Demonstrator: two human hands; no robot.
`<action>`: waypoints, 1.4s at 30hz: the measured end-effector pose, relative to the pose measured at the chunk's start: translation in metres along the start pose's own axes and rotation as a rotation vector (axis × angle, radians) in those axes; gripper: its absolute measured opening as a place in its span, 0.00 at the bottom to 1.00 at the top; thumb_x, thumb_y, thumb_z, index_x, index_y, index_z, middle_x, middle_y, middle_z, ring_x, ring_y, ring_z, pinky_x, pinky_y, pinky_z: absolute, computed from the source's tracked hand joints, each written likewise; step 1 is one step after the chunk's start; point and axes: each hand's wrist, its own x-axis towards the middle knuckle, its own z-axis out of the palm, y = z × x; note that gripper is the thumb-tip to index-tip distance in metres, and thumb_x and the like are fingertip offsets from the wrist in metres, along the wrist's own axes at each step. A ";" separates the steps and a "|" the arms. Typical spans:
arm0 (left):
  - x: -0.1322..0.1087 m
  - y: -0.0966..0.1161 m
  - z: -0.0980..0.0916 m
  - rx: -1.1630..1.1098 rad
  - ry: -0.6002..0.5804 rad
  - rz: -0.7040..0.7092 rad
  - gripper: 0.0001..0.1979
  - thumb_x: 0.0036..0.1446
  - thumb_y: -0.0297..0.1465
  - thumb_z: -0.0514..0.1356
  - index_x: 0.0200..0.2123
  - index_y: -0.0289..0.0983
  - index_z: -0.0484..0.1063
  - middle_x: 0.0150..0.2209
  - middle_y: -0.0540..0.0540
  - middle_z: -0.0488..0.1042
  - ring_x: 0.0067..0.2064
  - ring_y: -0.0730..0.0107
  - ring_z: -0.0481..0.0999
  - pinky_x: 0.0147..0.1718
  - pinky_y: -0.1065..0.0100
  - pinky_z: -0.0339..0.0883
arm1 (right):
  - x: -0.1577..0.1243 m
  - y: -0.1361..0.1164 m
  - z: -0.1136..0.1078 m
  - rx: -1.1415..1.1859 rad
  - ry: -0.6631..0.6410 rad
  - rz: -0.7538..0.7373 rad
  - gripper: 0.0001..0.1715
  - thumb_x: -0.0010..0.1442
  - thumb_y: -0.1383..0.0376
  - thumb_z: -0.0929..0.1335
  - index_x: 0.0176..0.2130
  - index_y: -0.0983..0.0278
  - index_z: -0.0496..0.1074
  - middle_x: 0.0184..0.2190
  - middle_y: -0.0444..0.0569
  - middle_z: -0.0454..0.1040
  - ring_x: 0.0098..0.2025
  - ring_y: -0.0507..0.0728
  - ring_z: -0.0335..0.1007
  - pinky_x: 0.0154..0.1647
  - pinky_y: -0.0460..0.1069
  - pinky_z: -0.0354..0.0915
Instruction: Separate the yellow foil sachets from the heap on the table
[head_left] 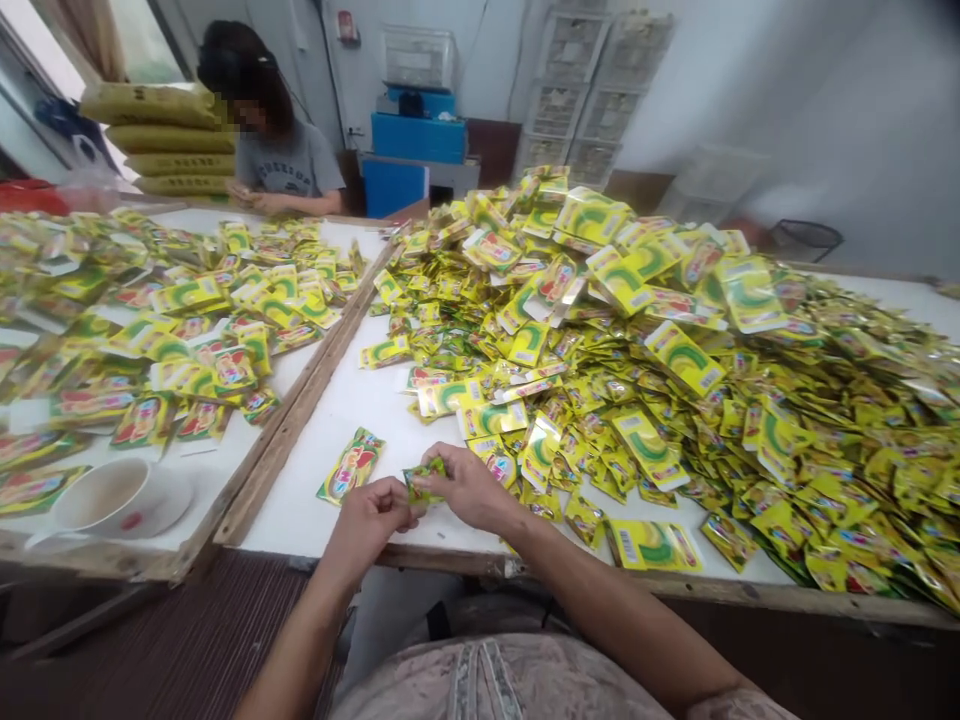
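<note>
Near the table's front edge, my right hand (474, 488) pinches a small green-and-yellow sachet (424, 482) between thumb and fingers. My left hand (373, 517) is closed at the sachet's left edge, its fingertips pressed together there. Part of the sachet is hidden by the fingers. Just beyond my left hand, a flat yellow-and-green packet (351, 466) with red and white print lies on the white tabletop (300, 500). Right of my hands spreads a large heap of small yellow sachets (690, 440), with flat yellow cartons (682, 358) strewn over it.
A wooden strip (300, 400) divides the tabletop. Left of it lie many cartons (187, 295) and a white cup (101, 497) on a saucer. Across the table sits another person (289, 160), near stacked yellow sacks (161, 135). Blue boxes (418, 137) and plastic drawers (585, 90) stand behind.
</note>
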 end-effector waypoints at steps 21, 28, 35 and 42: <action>0.038 0.005 -0.022 0.897 0.435 -0.100 0.27 0.45 0.45 0.60 0.46 0.35 0.72 0.38 0.41 0.76 0.40 0.53 0.74 0.37 0.61 0.65 | -0.095 0.069 -0.134 -1.251 0.474 -0.023 0.29 0.47 0.76 0.61 0.50 0.66 0.69 0.52 0.57 0.69 0.50 0.64 0.63 0.43 0.54 0.58; 0.039 0.001 -0.019 -0.028 0.302 0.040 0.27 0.38 0.42 0.67 0.40 0.32 0.73 0.31 0.46 0.77 0.31 0.67 0.75 0.30 0.69 0.68 | -0.088 0.078 -0.145 -0.857 0.833 -0.044 0.20 0.59 0.66 0.58 0.46 0.66 0.70 0.41 0.58 0.75 0.42 0.61 0.70 0.40 0.53 0.63; 0.024 0.022 0.010 -0.189 0.128 -0.019 0.27 0.36 0.40 0.70 0.40 0.32 0.72 0.29 0.45 0.79 0.31 0.64 0.78 0.32 0.66 0.71 | -0.050 0.002 -0.100 -0.031 0.306 -0.100 0.13 0.57 0.60 0.61 0.40 0.63 0.68 0.32 0.48 0.73 0.32 0.55 0.67 0.33 0.49 0.62; 0.007 0.029 0.016 -0.243 0.003 -0.056 0.24 0.37 0.35 0.70 0.40 0.32 0.73 0.33 0.44 0.80 0.32 0.65 0.79 0.34 0.67 0.73 | -0.012 -0.017 -0.079 -0.345 -0.118 -0.103 0.09 0.55 0.70 0.60 0.32 0.64 0.69 0.23 0.42 0.65 0.25 0.51 0.56 0.27 0.45 0.52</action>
